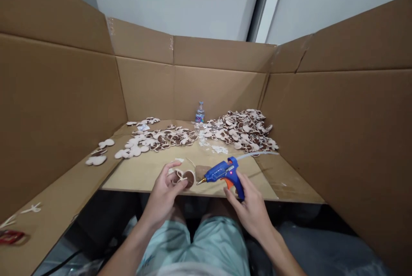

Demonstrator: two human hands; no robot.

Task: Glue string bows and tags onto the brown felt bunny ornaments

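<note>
A blue hot glue gun (219,172) with an orange trigger is gripped by its handle in my right hand (249,203). Its metal nozzle points left, and a long clear glue stick (257,153) sticks out of its back. Pinched in my left hand (165,188) is a brown-and-white piece (189,179) with a pale cord bow on it, just left of the nozzle. Whether nozzle and piece touch I cannot tell. Behind the nozzle a flat brownish block (202,171) lies on the pale board (144,177).
Tall cardboard walls (219,83) enclose the table on three sides. Brown-and-white pieces are heaped at back right (244,130) and spread at back left (154,141). A water bottle (200,113) stands behind them. Cord bows (31,209) and a red object (11,236) lie at far left.
</note>
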